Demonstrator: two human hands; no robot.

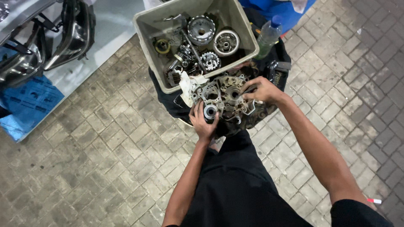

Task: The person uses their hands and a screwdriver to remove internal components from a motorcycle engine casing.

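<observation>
A grimy metal engine case half (225,97) lies on a dark cloth in front of my knees. My left hand (203,122) grips its near left edge, thumb beside a shiny round bearing (210,111). My right hand (261,90) rests on the case's right side, fingers pinched on a small tool or part that I cannot make out. A crumpled white rag (189,85) lies at the case's left edge.
A beige plastic tub (244,29) behind the case holds gears, clutch parts and other oily engine pieces. A clear plastic bottle with a blue cap (268,35) stands to its right. Motorcycle body panels (63,33) and blue sheets (29,101) lie at left on paving bricks.
</observation>
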